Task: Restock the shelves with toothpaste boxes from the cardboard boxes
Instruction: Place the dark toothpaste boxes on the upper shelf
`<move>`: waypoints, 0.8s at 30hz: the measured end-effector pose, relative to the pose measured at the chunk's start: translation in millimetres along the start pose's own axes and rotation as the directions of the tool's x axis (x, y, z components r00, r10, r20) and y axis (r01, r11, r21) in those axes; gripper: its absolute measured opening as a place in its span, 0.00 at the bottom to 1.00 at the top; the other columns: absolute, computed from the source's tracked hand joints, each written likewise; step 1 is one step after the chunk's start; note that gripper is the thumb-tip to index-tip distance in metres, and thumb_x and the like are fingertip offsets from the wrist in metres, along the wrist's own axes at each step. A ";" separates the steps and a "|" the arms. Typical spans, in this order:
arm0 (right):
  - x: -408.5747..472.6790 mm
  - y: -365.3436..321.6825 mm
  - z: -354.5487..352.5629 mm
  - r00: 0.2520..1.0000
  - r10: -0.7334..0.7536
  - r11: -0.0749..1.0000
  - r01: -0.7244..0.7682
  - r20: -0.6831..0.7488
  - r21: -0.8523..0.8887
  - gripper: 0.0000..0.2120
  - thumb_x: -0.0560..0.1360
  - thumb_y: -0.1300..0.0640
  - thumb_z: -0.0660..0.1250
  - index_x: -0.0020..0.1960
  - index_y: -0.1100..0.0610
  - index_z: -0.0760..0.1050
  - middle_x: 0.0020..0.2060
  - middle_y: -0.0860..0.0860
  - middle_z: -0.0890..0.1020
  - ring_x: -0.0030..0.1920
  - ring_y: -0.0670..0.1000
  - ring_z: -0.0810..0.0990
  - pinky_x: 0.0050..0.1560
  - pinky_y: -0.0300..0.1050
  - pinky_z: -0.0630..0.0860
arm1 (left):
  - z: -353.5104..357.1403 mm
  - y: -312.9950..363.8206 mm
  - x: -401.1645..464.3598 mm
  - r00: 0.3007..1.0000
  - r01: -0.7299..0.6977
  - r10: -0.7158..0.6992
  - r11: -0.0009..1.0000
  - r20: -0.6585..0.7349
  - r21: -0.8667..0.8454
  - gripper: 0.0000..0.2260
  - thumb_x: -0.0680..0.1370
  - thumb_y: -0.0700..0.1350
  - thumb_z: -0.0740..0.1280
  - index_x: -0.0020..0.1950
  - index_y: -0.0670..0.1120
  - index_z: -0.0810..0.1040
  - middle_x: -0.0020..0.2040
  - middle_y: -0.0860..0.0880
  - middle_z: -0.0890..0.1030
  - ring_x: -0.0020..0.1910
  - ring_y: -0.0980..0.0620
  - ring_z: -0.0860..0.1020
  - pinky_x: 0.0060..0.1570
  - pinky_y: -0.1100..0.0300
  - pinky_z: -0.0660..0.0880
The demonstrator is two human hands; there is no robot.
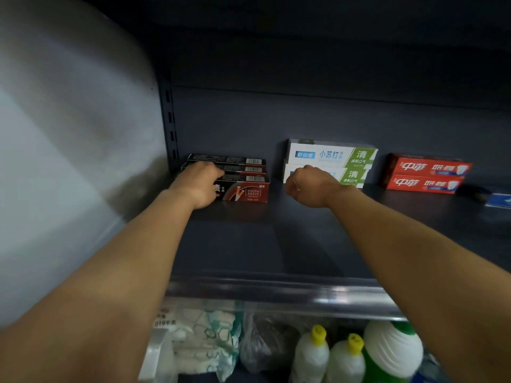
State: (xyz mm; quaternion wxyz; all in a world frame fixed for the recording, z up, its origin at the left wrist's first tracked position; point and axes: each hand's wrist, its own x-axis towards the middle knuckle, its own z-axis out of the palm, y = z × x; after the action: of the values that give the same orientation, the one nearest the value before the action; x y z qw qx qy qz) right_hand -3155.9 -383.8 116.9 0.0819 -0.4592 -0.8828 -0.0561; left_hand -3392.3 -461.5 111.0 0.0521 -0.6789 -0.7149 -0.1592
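Dark red toothpaste boxes (243, 178) — stacked at ten o'clock, gripped by left hand (199, 183). Right hand (309, 186) is fisted, empty, before white-green boxes (331, 161). Stack should be squared flush — barcodes aligned.

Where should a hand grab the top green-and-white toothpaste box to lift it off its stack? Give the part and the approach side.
Pinch the top green-and-white box across its long narrow body, near the middle, coming from the front and above. It lies flat on the lower green-and-white box, long face forward, its top clear. The right hand sits curled just before that stack.
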 end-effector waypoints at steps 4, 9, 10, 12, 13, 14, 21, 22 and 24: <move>-29.2 -13.6 -15.4 1.000 0.006 1.000 -0.007 0.004 0.019 0.12 0.76 0.59 0.62 0.54 0.50 0.80 0.56 0.53 0.79 0.56 0.56 0.76 0.51 0.46 0.72 | -13.7 12.0 -32.7 1.000 0.011 -0.010 1.000 0.016 -0.015 0.20 0.76 0.34 0.64 0.67 0.47 0.76 0.64 0.44 0.77 0.60 0.44 0.76 0.61 0.48 0.74; -86.4 -30.8 -36.7 1.000 -0.001 1.000 0.002 -0.008 0.024 0.12 0.76 0.60 0.61 0.54 0.51 0.81 0.55 0.54 0.80 0.56 0.56 0.77 0.51 0.45 0.73 | -28.2 37.0 -91.7 0.999 -0.001 0.001 1.000 0.041 -0.007 0.17 0.77 0.35 0.62 0.62 0.47 0.79 0.59 0.44 0.79 0.57 0.44 0.77 0.58 0.48 0.75; -98.7 -33.6 -40.1 1.000 -0.004 1.000 0.005 -0.007 0.025 0.12 0.75 0.61 0.61 0.53 0.52 0.81 0.54 0.54 0.80 0.55 0.57 0.77 0.51 0.45 0.73 | -30.5 43.8 -104.4 0.999 -0.003 0.003 1.000 0.041 -0.008 0.17 0.77 0.35 0.62 0.62 0.48 0.79 0.60 0.45 0.79 0.57 0.44 0.77 0.58 0.49 0.75; -123.9 -38.7 -45.4 1.000 -0.014 0.999 0.014 0.005 0.034 0.12 0.75 0.61 0.62 0.51 0.51 0.81 0.53 0.54 0.81 0.54 0.57 0.78 0.53 0.47 0.76 | -33.6 57.8 -129.8 0.999 -0.009 0.010 1.000 0.045 -0.017 0.17 0.77 0.35 0.62 0.62 0.48 0.79 0.61 0.44 0.79 0.58 0.44 0.77 0.58 0.50 0.75; -136.9 -40.9 -47.3 1.000 -0.020 0.999 0.020 0.009 0.041 0.12 0.75 0.61 0.62 0.51 0.51 0.81 0.53 0.54 0.82 0.53 0.57 0.78 0.53 0.48 0.76 | -34.6 65.4 -142.6 0.999 -0.014 0.015 1.000 0.050 -0.022 0.17 0.77 0.35 0.62 0.62 0.48 0.79 0.61 0.44 0.79 0.59 0.44 0.77 0.58 0.50 0.75; -150.4 -42.9 -48.3 1.000 -0.026 0.998 0.026 0.012 0.048 0.11 0.74 0.61 0.62 0.50 0.51 0.82 0.52 0.53 0.82 0.53 0.57 0.78 0.53 0.49 0.77 | -35.2 73.4 -155.6 0.998 -0.020 0.021 0.999 0.057 -0.027 0.17 0.77 0.35 0.62 0.62 0.48 0.79 0.61 0.44 0.79 0.58 0.44 0.77 0.58 0.50 0.75; -251.2 -49.7 -36.1 0.998 -0.056 0.991 0.053 0.026 0.125 0.11 0.74 0.61 0.63 0.50 0.52 0.82 0.49 0.53 0.84 0.50 0.58 0.80 0.51 0.54 0.78 | -16.3 128.4 -239.4 0.991 -0.078 0.086 0.994 0.103 -0.077 0.14 0.77 0.37 0.63 0.59 0.48 0.80 0.58 0.44 0.80 0.56 0.42 0.78 0.55 0.47 0.76; -265.7 -49.9 -29.1 0.998 -0.051 0.989 0.046 0.034 0.138 0.12 0.74 0.61 0.63 0.50 0.53 0.82 0.49 0.53 0.84 0.51 0.57 0.80 0.51 0.54 0.78 | -8.1 135.2 -251.4 0.989 -0.079 0.088 0.993 0.117 -0.084 0.14 0.76 0.37 0.63 0.58 0.48 0.80 0.58 0.44 0.81 0.56 0.42 0.78 0.55 0.47 0.76; -293.6 -49.2 -11.2 0.998 -0.043 0.987 0.035 0.048 0.155 0.12 0.73 0.61 0.63 0.51 0.52 0.82 0.50 0.54 0.84 0.52 0.57 0.80 0.51 0.53 0.78 | 10.9 148.6 -276.9 0.984 -0.072 0.086 0.993 0.158 -0.092 0.14 0.76 0.37 0.64 0.58 0.48 0.81 0.57 0.44 0.81 0.56 0.42 0.78 0.55 0.47 0.76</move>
State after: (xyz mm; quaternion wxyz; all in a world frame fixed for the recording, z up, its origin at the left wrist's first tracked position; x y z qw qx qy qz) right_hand -3029.4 -649.3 69.1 0.0934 -0.4355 -0.8951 0.0223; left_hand -3223.9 -718.3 43.6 -0.0292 -0.7190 -0.6818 -0.1319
